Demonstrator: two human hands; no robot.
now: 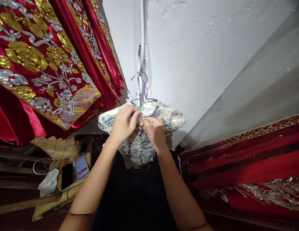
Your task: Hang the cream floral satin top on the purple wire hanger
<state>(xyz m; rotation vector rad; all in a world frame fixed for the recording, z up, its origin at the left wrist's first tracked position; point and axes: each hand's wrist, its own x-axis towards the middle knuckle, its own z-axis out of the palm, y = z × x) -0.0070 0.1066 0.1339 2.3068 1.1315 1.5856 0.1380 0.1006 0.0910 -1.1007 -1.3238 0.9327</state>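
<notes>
A small floral-print shirt (137,150) in cream, blue and yellow hangs in front of me on a purple hanger (145,86). Just below its collar, my left hand (124,123) pinches the front edge of the cloth with thumb and forefinger. Close beside it on the right, my right hand (153,130) grips the front opening, its fingers drawn together. Any button between the fingertips is too small or too hidden to make out. The hanger's hook is by a narrow metal strip (141,57) on the wall.
Red costumes (50,61) with gold and silver sequins hang at the left. Below them, a tablet or phone (80,168), a white crumpled bag (49,183) and a cable lie on wooden pieces. Red embroidered cloth (245,166) spreads along the right, under a grey sheet (250,93).
</notes>
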